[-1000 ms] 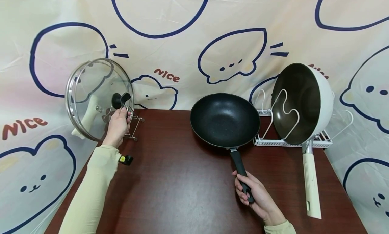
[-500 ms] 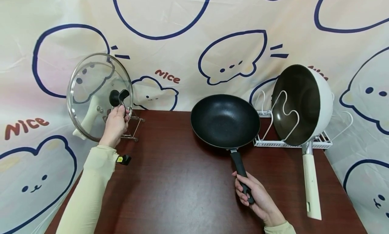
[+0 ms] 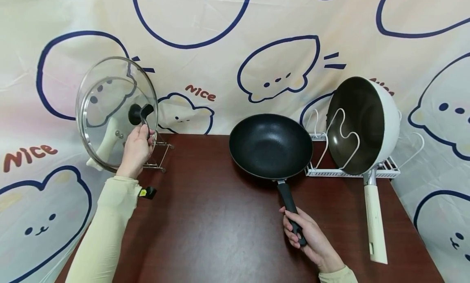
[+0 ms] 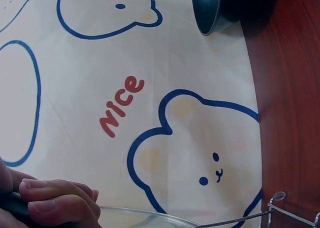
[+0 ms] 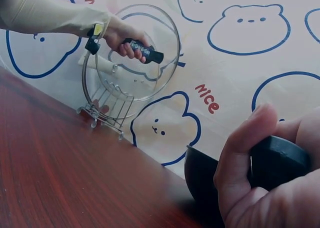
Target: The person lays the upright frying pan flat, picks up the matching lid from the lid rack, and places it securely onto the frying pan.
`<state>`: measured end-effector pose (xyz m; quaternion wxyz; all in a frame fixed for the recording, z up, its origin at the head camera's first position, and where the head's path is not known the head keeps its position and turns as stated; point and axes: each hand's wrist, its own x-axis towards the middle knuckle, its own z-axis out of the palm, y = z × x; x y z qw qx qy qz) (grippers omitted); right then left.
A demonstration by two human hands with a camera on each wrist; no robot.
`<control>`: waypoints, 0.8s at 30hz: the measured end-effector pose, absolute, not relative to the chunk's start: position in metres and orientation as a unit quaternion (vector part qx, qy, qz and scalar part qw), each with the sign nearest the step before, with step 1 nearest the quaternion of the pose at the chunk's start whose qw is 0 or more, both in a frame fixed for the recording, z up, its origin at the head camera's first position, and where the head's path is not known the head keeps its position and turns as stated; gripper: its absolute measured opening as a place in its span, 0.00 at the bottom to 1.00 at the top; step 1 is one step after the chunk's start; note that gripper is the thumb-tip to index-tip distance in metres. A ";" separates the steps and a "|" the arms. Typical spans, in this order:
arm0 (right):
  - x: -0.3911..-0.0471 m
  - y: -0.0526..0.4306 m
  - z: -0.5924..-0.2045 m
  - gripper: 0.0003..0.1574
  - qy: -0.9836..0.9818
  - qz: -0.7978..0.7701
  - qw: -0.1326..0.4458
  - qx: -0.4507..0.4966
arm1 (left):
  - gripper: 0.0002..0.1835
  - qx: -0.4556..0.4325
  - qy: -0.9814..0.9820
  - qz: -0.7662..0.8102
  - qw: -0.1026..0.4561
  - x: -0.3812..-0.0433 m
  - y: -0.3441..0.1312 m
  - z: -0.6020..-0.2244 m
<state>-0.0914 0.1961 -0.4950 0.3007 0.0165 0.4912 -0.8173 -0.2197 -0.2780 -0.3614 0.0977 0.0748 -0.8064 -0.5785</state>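
Observation:
My left hand [image 3: 136,152] grips the black handle [image 5: 145,52] of a clear glass lid [image 3: 117,64] with a metal rim. Upright, the lid stands just above a small wire rack [image 5: 112,105]. A second glass lid, with a cream handle [image 3: 106,144], rests in that rack behind it and shows through the glass. In the left wrist view my fingers [image 4: 65,208] curl round the dark handle, and a sliver of lid rim [image 4: 155,217] shows below. My right hand [image 3: 310,236] holds the black handle [image 3: 288,197] of a black frying pan [image 3: 271,146] at the table.
On the right, a white pot [image 3: 391,123] with a dark inside and cream handle [image 3: 375,226] sits tilted in a white wire rack [image 3: 338,173]. A cartoon-printed cloth [image 3: 205,70] hangs behind the brown table [image 3: 205,217].
My left hand has raised the glass lid slightly and drawn it a little left, so its rim stands apart from the second lid's. The frying pan and right hand stay put.

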 end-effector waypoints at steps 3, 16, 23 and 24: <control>-0.092 0.197 -0.494 0.16 0.493 -0.817 0.300 0.014 | 0.21 0.073 -0.804 -0.581 0.104 -0.220 -0.275 -0.358; -0.092 0.196 -0.492 0.16 0.491 -0.816 0.305 0.008 | 0.24 0.081 -0.850 -0.501 0.140 -0.217 -0.269 -0.346; -0.092 0.196 -0.493 0.15 0.489 -0.818 0.305 0.003 | 0.26 0.073 -0.873 -0.456 0.157 -0.214 -0.264 -0.336; -0.091 0.196 -0.493 0.15 0.488 -0.818 0.305 0.003 | 0.27 0.072 -0.874 -0.453 0.159 -0.213 -0.263 -0.335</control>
